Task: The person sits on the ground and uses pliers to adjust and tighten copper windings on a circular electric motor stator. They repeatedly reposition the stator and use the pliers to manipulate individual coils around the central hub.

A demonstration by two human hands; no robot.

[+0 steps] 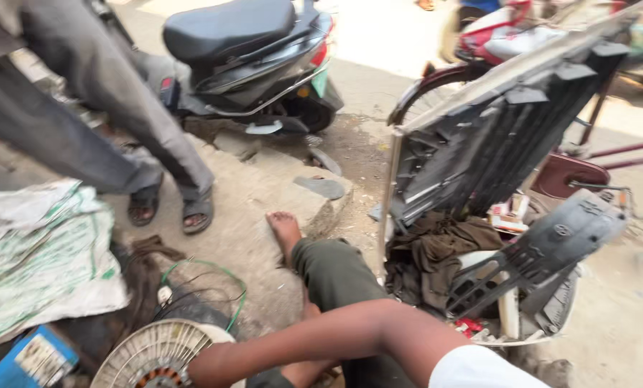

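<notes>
Because the round white fan motor (156, 357) lies flat on the ground at the lower frame edge, its ribbed face and copper windings turned up, it appears set down for access from above. Across the seated person's olive-trousered leg (334, 273) an arm (321, 339) stretches toward the motor, elbow bent. Its hand is hidden at the motor's rim, so I cannot tell which hand it is or whether it is open or gripping; beyond the motor stand another person's sandalled feet (170, 206).
</notes>
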